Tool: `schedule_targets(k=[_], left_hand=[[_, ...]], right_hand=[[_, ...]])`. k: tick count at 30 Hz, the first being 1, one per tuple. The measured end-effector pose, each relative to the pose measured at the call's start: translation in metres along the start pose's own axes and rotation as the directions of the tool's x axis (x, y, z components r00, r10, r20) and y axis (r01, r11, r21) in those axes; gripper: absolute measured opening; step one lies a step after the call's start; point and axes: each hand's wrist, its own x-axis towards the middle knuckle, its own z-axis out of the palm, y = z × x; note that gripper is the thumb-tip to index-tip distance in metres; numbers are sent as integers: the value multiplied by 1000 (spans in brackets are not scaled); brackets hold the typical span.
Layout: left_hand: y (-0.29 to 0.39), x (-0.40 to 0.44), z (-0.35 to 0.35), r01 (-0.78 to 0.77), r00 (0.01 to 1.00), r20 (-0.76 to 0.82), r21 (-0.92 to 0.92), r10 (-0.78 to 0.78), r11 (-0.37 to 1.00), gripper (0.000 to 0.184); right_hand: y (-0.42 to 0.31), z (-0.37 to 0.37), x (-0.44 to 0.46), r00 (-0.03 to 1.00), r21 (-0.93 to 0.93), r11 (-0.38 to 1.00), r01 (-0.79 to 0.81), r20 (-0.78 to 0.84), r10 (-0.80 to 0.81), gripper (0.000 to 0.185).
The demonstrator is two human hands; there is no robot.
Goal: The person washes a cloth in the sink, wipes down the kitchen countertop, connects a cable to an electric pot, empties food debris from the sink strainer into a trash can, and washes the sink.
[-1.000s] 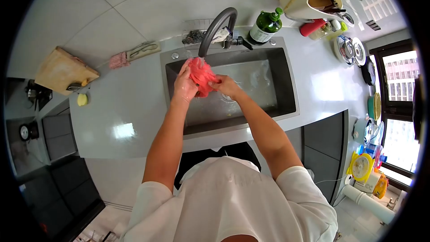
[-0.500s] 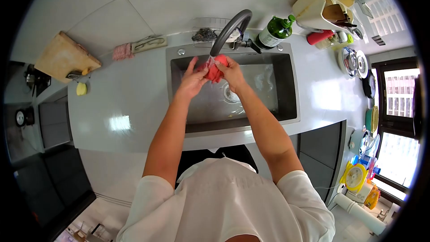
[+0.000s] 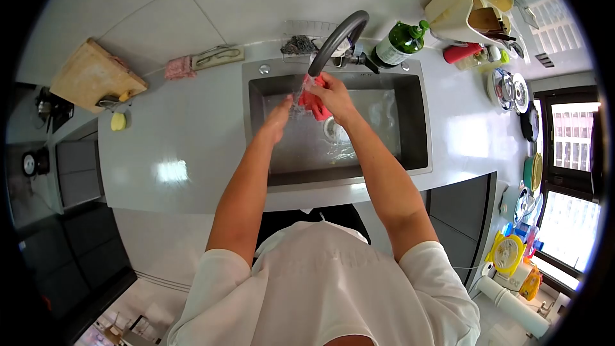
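Under the dark curved faucet (image 3: 339, 35), my right hand (image 3: 334, 99) is closed on a wet red cloth (image 3: 312, 104). Water runs over the cloth and splashes off its left side. My left hand (image 3: 279, 118) is just left of the cloth, apart from it, with its fingers stretched out and nothing in them. Both hands are over the dark sink (image 3: 288, 170), whose drain (image 3: 334, 131) shows below the cloth. The cloth hangs down partly behind my right fingers, which hide some of it.
Behind the sink stand a wire rack (image 3: 300, 43) with a scrubber and a green pump bottle (image 3: 400, 45). A cutting board (image 3: 96, 80), a yellow sponge (image 3: 118, 122) and a pink cloth (image 3: 180, 68) lie left on the counter. A cream utensil holder (image 3: 458, 18) is back right.
My left hand has let go of the red cloth and moved slightly down and away. The cloth now hangs from my right hand alone. The view has shifted slightly.
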Motion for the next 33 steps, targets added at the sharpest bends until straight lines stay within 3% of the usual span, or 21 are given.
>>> schedule_targets(k=[1, 5, 6, 7, 8, 9, 11, 14, 15, 16, 17, 18, 19, 22, 24, 25, 26, 28, 30, 32, 33], left_hand=[[5, -6, 4, 136, 990, -38, 24, -135, 990, 75], [2, -6, 18, 130, 985, -106, -68, -137, 989, 65], [6, -9, 24, 210, 975, -5, -297, -222, 932, 71], [11, -12, 28, 295, 954, 110, -499, -278, 815, 77], [-1, 2, 25, 297, 953, 110, -496, -281, 816, 77], [-31, 35, 20, 126, 991, 117, -602, -69, 788, 72], [-59, 71, 15, 72, 953, 249, -736, 171, 674, 62], [-74, 76, 21, 116, 907, 336, -780, 255, 615, 49], [-70, 68, 28, 114, 902, 337, -790, 271, 602, 45], [-65, 60, 34, 117, 906, 333, -790, 261, 603, 43], [-61, 55, 39, 125, 926, 318, -770, 205, 626, 40], [-58, 58, 40, 246, 955, 281, -587, -90, 771, 46], [-26, 31, 66, 216, 975, 112, -676, -193, 704, 39], [-79, 93, 10, 151, 987, 147, -715, -64, 683, 35], [-79, 92, 9, 146, 988, 143, -716, -61, 683, 34], [-85, 88, 19, 171, 985, 133, -700, -109, 694, 34], [-82, 81, 29, 193, 981, 122, -679, -150, 708, 34], [-73, 70, 40, 235, 969, 98, -637, -225, 734, 35], [-76, 62, 31, 197, 979, 96, -652, -178, 733, 39], [-59, 40, 16, 86, 995, -27, -265, -96, 960, 45], [-55, 35, 13, 86, 995, -28, -271, -97, 959, 45]], right_hand=[[5, -1, 4, 1000, 2, 1000, -5, -7, 5, 13], [11, 0, 5, 998, -383, 924, 18, -41, -37, 19], [12, 5, 1, 998, -521, 853, 28, -33, -53, 20], [16, 15, -3, 998, -518, 855, 26, -36, -52, 20], [25, 27, -9, 977, -607, 781, 150, -32, -213, 19], [34, 39, -17, 931, -689, 678, 256, -13, -365, 18], [39, 63, -49, 909, -753, 571, 327, 84, -409, 19], [60, 80, -57, 908, -757, 585, 291, 25, -419, 22], [61, 73, -38, 970, -853, 521, 38, -93, -223, 29], [58, 58, -9, 970, -848, 529, 29, -104, -220, 29], [58, 38, 23, 962, -818, 561, -124, -238, -134, 34], [63, 28, 39, 932, -771, 576, -271, -360, -44, 40], [76, 29, 36, 932, -769, 579, -271, -360, -41, 40], [97, 58, -6, 919, -732, 660, -169, -359, -162, 46], [94, 77, -44, 975, -768, 625, -140, -217, -49, 46], [91, 62, -22, 940, -746, 582, -324, -326, 104, 46], [86, 45, -1, 912, -724, 563, -399, -378, 161, 49], [111, -1, 44, 890, -686, 581, -438, -420, 175, 51], [138, -32, 65, 903, -368, 868, -333, -390, 181, 40], [147, -39, 71, 913, -29, 969, -244, -343, 219, 45], [130, -33, 62, 914, -34, 969, -247, -341, 221, 45]])
